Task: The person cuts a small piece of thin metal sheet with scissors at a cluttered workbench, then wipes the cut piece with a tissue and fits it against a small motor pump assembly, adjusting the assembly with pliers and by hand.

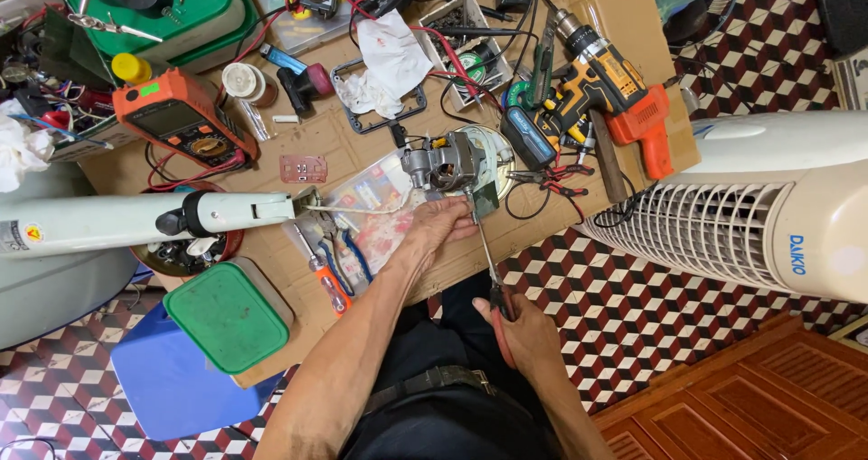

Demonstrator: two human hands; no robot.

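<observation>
Left hand (436, 228) steadies fan motor (445, 167); right hand (523, 326) grips screwdriver (486, 252) below it.

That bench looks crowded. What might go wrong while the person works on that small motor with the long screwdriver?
The left hand steadies the motor right beside the screwdriver shaft, so a slip might jab the fingers. The motor sits near the edge of the cardboard sheet, so a hard push by the right hand might tip it off. Loose red and black wires close by might snag.
</observation>
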